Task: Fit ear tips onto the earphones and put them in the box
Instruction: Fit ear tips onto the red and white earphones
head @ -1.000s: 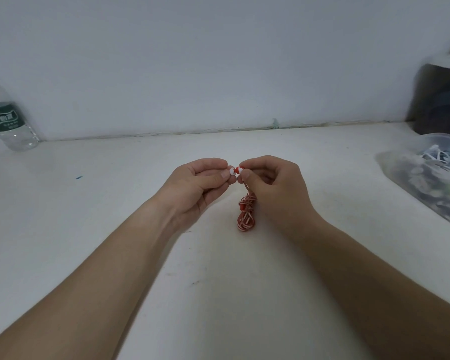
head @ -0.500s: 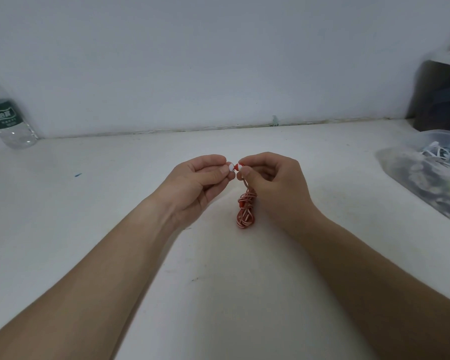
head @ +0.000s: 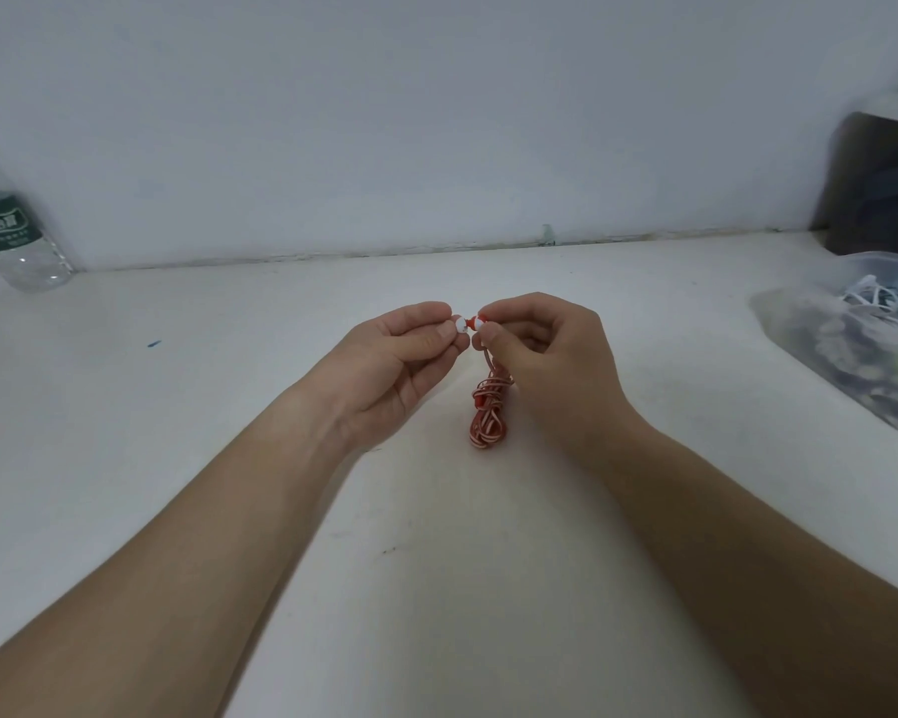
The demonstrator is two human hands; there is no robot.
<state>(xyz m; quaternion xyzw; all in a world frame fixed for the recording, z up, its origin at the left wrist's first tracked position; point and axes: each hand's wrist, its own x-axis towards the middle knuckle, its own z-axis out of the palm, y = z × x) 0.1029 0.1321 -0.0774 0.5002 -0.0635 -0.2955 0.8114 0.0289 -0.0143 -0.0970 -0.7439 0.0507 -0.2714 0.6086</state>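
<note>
Over the middle of the white table, my left hand (head: 400, 355) pinches a small white ear tip (head: 460, 323) between thumb and forefinger. My right hand (head: 545, 355) pinches a red and white earbud (head: 477, 321), whose tip end meets the ear tip. The earphone's red and white cable (head: 489, 412) hangs below my right hand as a wound bundle that reaches the table. At the right edge lies a clear plastic box (head: 851, 349) holding several white earphones and small parts.
A water bottle (head: 6, 235) with a green label stands at the far left against the wall. A dark object (head: 882, 184) sits in the far right corner. Bare white tabletop (head: 229, 355) spreads around my hands.
Both hands stay close together at the table's middle. The ear tip and the earbud remain pressed end to end; only a slight shift of the view is visible.
</note>
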